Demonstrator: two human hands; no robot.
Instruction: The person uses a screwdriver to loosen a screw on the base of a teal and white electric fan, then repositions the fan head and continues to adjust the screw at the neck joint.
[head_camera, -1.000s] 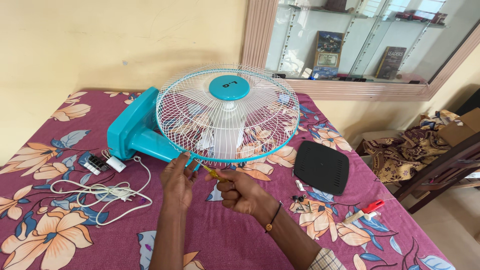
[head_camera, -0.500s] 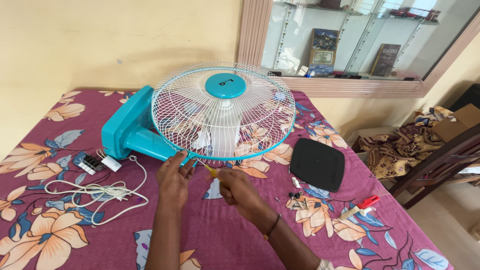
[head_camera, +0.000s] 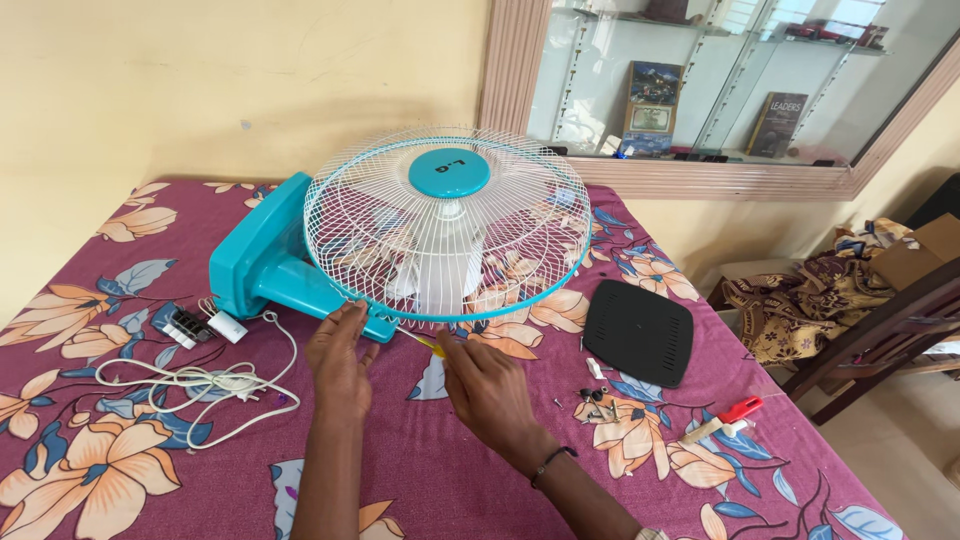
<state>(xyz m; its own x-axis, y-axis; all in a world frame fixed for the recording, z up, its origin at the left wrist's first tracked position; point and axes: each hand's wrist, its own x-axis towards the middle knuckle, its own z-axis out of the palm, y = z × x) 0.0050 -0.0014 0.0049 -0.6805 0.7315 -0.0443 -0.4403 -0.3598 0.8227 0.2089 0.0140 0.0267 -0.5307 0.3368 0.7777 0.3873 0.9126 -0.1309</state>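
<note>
fan (head_camera: 440, 235) lying on its back on the tabletop (head_camera: 420, 470), teal base to the left, white wire guard (head_camera: 500, 270) facing up and toward the camera, teal hub cap at centre. sits mid-tabletop, near the wall.

left hand (head_camera: 338, 360) at the lower rim of the guard, fingers curled, tips touching the teal ring where it meets the base arm. right hand (head_camera: 487, 388) just beside it, closed around a yellow-handled screwdriver (head_camera: 428, 343), tip aimed at the same spot on the rim. hands close together, not touching.

step in hand, judged: working a fastener or clip at the bottom of the guard ring, left hand steadying, right hand driving. fastener itself too small to make out. guard appears seated on the fan all round.

next move calls for: tip kept square in the fastener, rim held firm against the twist, light pressure so the thin wires do not bend. anything loosened wants catching before it rolls into the patterned cloth.

elsewhere: white cord (head_camera: 190, 385) coiled at left with a small switch block (head_camera: 188, 326) near the base; black panel (head_camera: 638, 331) to the right of the fan; loose screws (head_camera: 592, 402) just below the panel; red-handled tool (head_camera: 722, 419) further right. mirror behind, on the wall.
</note>
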